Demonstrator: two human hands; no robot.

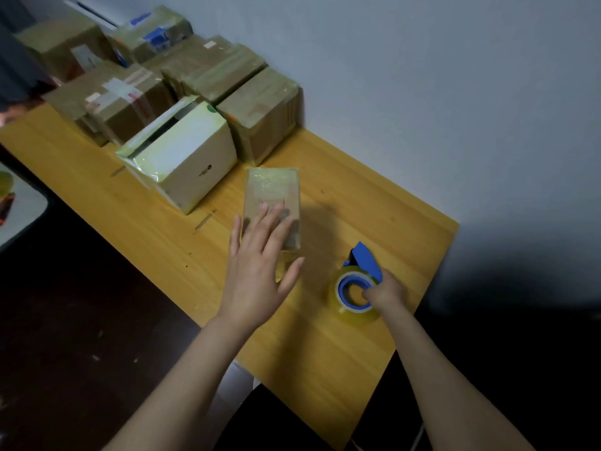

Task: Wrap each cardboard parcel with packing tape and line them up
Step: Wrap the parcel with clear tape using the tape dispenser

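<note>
Small tape-wrapped brown cardboard parcel mid wooden table — left hand spread flat on it. Right of parcel, right hand grips blue dispenser with clear tape roll — fingers curled into its core.

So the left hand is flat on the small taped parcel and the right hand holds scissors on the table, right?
Not scissors: in the head view the right hand holds a blue tape dispenser on the table. The left hand is flat on the small taped parcel, as you said.
</note>
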